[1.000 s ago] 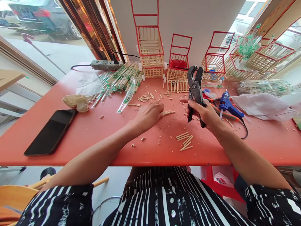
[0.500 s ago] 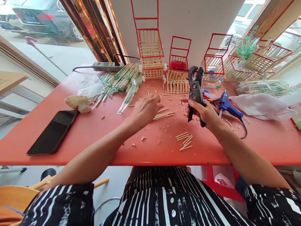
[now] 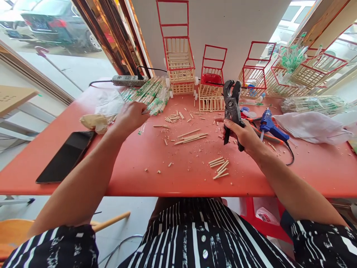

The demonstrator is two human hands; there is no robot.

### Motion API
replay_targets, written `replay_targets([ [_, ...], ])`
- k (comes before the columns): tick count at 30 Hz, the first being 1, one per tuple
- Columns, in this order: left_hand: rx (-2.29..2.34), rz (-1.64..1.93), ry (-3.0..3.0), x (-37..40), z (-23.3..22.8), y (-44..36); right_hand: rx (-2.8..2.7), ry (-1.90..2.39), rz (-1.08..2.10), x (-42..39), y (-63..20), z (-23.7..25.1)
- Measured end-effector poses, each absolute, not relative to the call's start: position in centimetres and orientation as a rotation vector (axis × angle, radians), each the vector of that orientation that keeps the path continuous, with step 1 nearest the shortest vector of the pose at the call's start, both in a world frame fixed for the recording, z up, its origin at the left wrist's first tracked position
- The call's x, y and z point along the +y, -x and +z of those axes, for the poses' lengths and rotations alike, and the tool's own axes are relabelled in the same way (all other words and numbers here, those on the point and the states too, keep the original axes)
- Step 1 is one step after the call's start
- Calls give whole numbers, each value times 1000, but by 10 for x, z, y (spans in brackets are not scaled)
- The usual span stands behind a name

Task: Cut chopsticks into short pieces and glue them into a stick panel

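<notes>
My left hand (image 3: 130,118) is at the front of the pile of paper-wrapped chopsticks (image 3: 145,93), with its fingers curled downward. Whatever lies under those fingers is hidden. In my right hand (image 3: 237,130) is a black pipe cutter (image 3: 232,100), held upright with its jaws pointing away from me and a gap between them. Between the hands lie several long bare sticks (image 3: 192,137). Closer to me is a small group of short cut sticks (image 3: 220,167), with more cut pieces (image 3: 173,117) farther back amid crumbs.
Small stick-built carts (image 3: 180,59) with red handles stand along the back. A blue glue gun (image 3: 269,124) and a white cloth (image 3: 312,126) lie at right. Phone (image 3: 65,158), tan crumpled lump (image 3: 95,122) and power strip (image 3: 128,80) are at left on the red table (image 3: 173,182).
My left hand has moved left and back, from the loose sticks to the wrapped chopsticks. My right hand holds the pipe cutter in nearly the same place.
</notes>
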State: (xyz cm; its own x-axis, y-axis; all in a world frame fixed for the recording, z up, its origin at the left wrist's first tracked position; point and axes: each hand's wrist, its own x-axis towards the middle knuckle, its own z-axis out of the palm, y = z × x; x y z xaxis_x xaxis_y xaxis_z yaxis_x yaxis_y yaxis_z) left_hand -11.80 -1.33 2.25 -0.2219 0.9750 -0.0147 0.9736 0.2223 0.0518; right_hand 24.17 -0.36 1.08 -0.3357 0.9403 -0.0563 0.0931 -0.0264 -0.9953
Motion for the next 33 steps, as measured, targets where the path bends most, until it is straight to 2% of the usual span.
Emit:
replay_targets([
  [6,2745,131,-1684,-11,57,161,-1493,1117,1446,-3,-242,10],
  [9,2838,210,-1438,-9,58,182,-1485,1116,1442,-3,-242,11],
  [11,2889,388,-1365,-12,53,185,-1486,1116,1439,-3,-242,12],
  [14,2787,575,-1562,-15,44,175,-1491,1125,1434,-3,-242,13],
  [17,2583,438,-1764,-15,38,159,-1488,1134,1419,-3,-242,13],
  [21,2616,77,-1613,-14,30,153,-1493,1133,1398,-2,-242,14],
  [24,2616,-60,-1536,-17,20,159,-1502,1128,1390,-2,-242,14],
  [33,2624,394,-1821,-14,20,154,-1495,1147,1381,-2,-241,13],
])
